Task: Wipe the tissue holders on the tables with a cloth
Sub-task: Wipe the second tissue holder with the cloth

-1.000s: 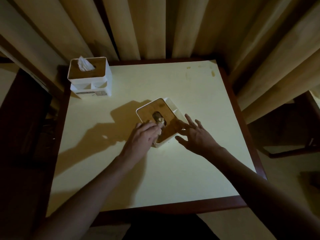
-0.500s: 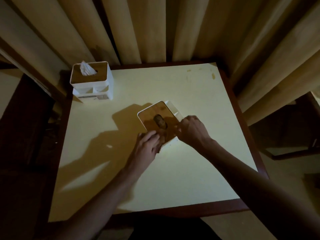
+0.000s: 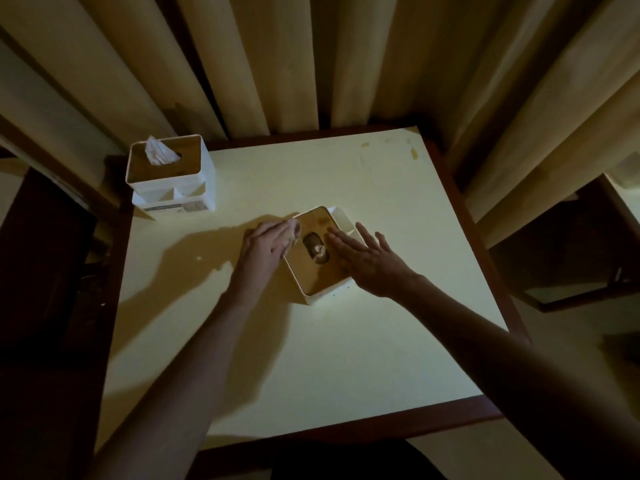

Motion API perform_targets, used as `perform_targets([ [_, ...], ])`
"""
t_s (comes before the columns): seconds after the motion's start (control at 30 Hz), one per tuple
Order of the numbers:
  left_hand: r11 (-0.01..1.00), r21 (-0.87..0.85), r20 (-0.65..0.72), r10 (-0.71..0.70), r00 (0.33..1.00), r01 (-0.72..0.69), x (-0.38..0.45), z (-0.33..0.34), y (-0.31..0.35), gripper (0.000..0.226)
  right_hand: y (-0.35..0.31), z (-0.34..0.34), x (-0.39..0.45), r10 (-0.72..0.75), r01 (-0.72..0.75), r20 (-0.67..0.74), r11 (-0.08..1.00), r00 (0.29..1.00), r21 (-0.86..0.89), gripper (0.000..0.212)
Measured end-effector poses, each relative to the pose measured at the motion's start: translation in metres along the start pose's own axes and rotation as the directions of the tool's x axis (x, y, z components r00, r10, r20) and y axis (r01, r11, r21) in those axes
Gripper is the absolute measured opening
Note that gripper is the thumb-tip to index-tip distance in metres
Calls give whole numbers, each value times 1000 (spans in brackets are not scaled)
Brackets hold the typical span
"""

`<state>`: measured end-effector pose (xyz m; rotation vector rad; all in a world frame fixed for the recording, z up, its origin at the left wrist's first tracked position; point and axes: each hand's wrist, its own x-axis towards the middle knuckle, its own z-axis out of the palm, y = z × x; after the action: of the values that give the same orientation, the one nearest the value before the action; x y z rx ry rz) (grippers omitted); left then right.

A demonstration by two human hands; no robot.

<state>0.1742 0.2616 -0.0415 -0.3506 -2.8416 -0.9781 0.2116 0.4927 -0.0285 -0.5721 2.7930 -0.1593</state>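
Mid-table (image 3: 346,358), I press my flat, open right hand (image 3: 367,259) on the white, wood-lidded tissue holder (image 3: 317,271) to steady it, I judge, while my left hand (image 3: 268,242) grips a pale crumpled cloth (image 3: 293,226) against its left edge. A second, matching holder (image 3: 171,174) stands well apart at the far-left corner; nothing blocks me.

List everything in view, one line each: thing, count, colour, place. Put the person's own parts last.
table: one, pale yellow top with dark brown edge, centre.
near tissue holder: one, white with wooden lid, mid-table between the hands.
far tissue holder: one, white with wooden lid, white tissue sticking up, far left corner.
cloth: one, pale, under the left hand at the near holder's left edge.
curtain: one, beige, behind the table.
left hand: one, holds the cloth.
right hand: one, fingers straight, flat on the near holder's lid.
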Motion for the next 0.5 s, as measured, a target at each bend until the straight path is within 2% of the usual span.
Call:
perform_targets([
  [0.1, 999, 10, 27, 46, 999, -46, 19, 0, -6, 40, -6, -1, -1, 59, -58, -4, 993, 998, 101, 59],
  [0.23, 998, 38, 95, 36, 995, -40, 42, 1, -4, 40, -14, -3, 2, 83, -80, -36, 993, 996, 83, 60],
  [0.37, 997, -60, 160, 66, 985, -57, 57, -8, -3, 41, -13, -21, 13, 74, -58, -80, 981, 994, 187, 49],
  [0.43, 985, -174, 90, 0, 996, 16, 46, -17, 1, 41, -9, -34, 18, 31, -8, -115, 980, 993, 197, 47],
  [0.5, 915, -369, -12, -180, 984, 163, 22, -26, 1, 38, -2, -42, 22, -36, 56, -131, 987, 991, 152, 46],
])
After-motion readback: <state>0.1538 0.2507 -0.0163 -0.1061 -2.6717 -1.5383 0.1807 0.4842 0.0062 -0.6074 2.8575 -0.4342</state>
